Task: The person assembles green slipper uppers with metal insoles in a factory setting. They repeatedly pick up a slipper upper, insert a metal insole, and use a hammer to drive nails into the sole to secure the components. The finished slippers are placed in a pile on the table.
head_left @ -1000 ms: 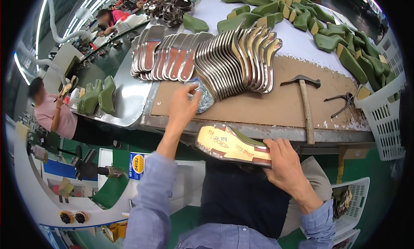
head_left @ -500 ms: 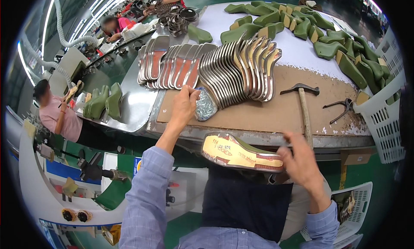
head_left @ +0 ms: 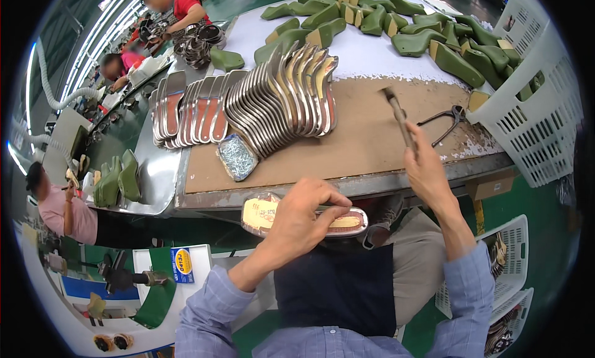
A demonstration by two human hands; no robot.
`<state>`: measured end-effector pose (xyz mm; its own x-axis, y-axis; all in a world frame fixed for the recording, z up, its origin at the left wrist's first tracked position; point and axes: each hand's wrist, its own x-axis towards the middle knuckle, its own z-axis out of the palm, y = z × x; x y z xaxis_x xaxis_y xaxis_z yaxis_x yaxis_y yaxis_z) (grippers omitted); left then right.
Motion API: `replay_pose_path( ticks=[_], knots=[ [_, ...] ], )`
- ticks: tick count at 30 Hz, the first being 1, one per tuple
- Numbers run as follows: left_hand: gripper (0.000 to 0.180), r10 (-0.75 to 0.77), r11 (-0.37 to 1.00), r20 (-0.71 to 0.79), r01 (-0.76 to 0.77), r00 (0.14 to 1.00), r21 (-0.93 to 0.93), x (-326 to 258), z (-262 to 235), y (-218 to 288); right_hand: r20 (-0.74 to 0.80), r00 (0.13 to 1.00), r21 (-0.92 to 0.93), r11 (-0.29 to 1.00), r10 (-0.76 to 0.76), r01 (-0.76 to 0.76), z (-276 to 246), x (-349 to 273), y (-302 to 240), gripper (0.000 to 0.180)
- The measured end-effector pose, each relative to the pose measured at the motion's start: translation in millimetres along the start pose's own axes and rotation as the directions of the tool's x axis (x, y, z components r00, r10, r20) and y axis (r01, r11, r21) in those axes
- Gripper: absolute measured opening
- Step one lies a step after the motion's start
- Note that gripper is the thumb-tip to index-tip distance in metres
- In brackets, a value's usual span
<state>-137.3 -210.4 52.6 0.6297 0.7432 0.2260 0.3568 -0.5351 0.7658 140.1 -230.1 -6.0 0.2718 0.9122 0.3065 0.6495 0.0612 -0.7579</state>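
Across my lap rests a shoe last with a yellow-and-brown insole [head_left: 259, 212] facing up. My left hand [head_left: 300, 216] bends over it, thumb and fingers pinched together at its heel end; whatever lies between the fingertips is too small to make out. My right hand [head_left: 426, 169] grips a hammer [head_left: 401, 123] by its wooden handle, raised over the front of the table, its head blurred by motion. A tray of small metal nails [head_left: 237, 158] sits on the brown board. Behind it stands a long row of metal-edged insoles [head_left: 279, 104].
Pincers [head_left: 457, 114] lie on the board [head_left: 359, 107]. Many green lasts [head_left: 412, 43] cover the far side of the table. A white crate [head_left: 533, 128] stands at the right; another crate [head_left: 517, 252] holds parts below. People [head_left: 59, 212] work at the left.
My left hand has moved from the nail tray down to the insole. My right hand has left the insole and picked up the hammer. The view has shifted to the right.
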Motion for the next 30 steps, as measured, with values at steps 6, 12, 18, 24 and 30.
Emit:
replay_pose_path(
  ticks=[6,12,18,24,30],
  knots=[
    [0.009,-0.062,0.993,0.157,0.045,0.986,0.110,-1,3,-1,0.054,0.973,0.372,0.900,0.225,-0.229,-51,-96,-53,0.048],
    [0.010,-0.191,0.971,0.218,0.152,0.957,0.185,6,6,1,0.057,0.986,0.278,0.947,0.154,-0.164,-64,-143,-52,0.052],
    [0.011,-0.208,0.968,0.225,0.167,0.952,0.187,5,5,3,0.099,0.993,0.213,0.973,0.067,-0.087,-71,-154,-57,0.052],
    [0.013,-0.019,0.985,0.166,-0.010,0.986,0.173,0,9,-4,0.159,0.985,0.153,0.988,-0.060,0.036,-78,-159,-64,0.049],
    [0.013,-0.051,0.977,0.196,0.008,0.979,0.214,0,3,5,0.099,0.976,0.223,0.960,-0.196,0.170,-97,-161,-86,0.046]
  ],
)
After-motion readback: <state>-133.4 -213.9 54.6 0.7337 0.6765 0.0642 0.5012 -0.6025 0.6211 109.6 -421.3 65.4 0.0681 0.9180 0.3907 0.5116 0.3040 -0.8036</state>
